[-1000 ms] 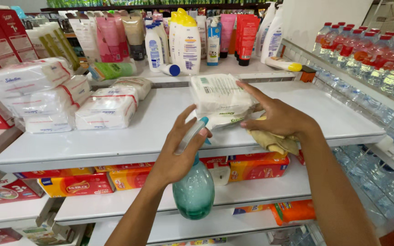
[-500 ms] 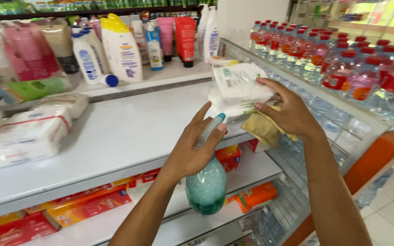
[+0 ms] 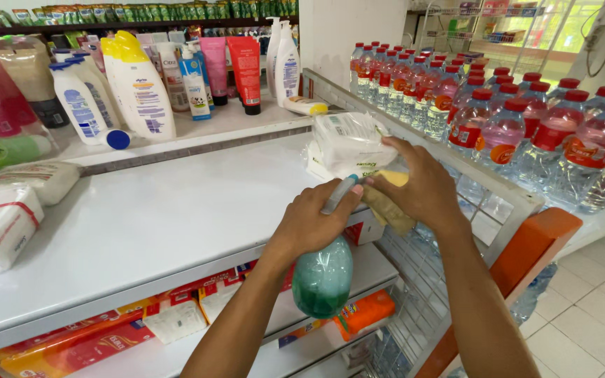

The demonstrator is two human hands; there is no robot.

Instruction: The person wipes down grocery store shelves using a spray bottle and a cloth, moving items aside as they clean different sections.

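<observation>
I stand before a white shelf in a shop, its top bare and brightly lit. Lotion bottles line the ledge behind. A wire rack of red-capped water bottles stands beside it. Pale floor tiles lie below, a white pillar beyond.

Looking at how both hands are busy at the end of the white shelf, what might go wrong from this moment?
1. The right hand holds a yellow cloth while pressing on the white tissue pack, which sits at the shelf's end by the wire side panel; the pack might slip off.
2. The left hand grips the green spray bottle only near its top, hanging over the shelf edge; it might drop or spray the pack.
</observation>
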